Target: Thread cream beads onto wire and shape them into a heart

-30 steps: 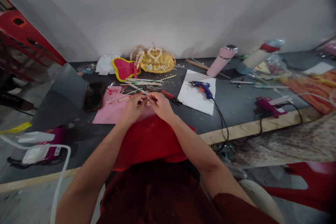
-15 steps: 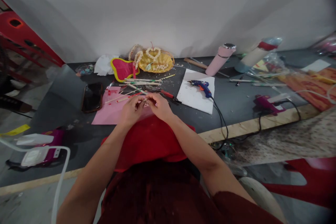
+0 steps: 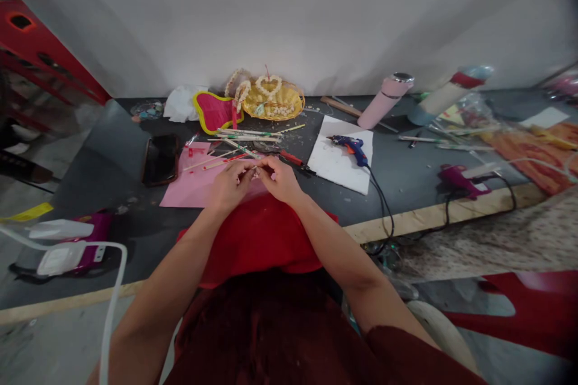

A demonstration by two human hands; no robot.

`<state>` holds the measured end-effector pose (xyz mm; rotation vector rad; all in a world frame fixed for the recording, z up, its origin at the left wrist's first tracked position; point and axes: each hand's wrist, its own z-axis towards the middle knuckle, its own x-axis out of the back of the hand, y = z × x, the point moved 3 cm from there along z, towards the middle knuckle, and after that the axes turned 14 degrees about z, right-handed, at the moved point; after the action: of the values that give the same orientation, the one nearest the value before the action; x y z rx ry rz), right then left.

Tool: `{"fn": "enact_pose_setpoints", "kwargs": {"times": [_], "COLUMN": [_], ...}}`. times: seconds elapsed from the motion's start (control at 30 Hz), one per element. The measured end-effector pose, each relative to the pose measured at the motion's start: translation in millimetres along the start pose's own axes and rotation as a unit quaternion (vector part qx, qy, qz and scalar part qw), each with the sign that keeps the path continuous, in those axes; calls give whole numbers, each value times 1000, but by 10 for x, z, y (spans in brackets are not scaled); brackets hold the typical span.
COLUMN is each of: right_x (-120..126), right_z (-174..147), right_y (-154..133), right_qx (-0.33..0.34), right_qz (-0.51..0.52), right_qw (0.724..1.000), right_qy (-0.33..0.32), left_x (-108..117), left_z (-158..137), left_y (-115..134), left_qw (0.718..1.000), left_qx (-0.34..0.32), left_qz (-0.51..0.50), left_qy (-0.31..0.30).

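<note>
My left hand and my right hand meet at the table's front edge, over a pink sheet and a red cloth. Fingers of both are pinched around a small pale piece, too small to name. Just beyond lie thin sticks with green and white wrapping, and a red-handled tool. Behind them stands a yellow woven basket with a heart-shaped ring of pale bits on it. A pink shape with a yellow border leans beside the basket.
To the right, a blue glue gun rests on a white board, its cord running off the front edge. A pink flask stands behind it. At left are a phone and a purple device with a white cable.
The view has shifted slightly, so the table things sit a little further right and higher. Both hands stay together at the small piece, with only slight finger movement.
</note>
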<state>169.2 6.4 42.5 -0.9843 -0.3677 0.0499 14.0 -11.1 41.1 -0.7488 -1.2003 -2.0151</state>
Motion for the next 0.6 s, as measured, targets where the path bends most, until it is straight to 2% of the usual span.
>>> {"fn": "enact_pose_setpoints", "kwargs": {"times": [0.17, 0.33, 0.6], "right_x": [8, 8, 17], "right_z": [13, 11, 15], "right_y": [-22, -31, 2], "right_qx": [-15, -7, -10], "right_qz": [17, 44, 21], "right_qw": [1000, 999, 1000], "right_qy": [0, -8, -3], "left_x": [33, 62, 42], "left_z": [1, 5, 29], "left_y": [63, 82, 64], "left_qw": [995, 991, 981], "left_qx": [24, 49, 55], "left_qz": [-91, -125, -182], "left_qy": [-17, -17, -44]}}
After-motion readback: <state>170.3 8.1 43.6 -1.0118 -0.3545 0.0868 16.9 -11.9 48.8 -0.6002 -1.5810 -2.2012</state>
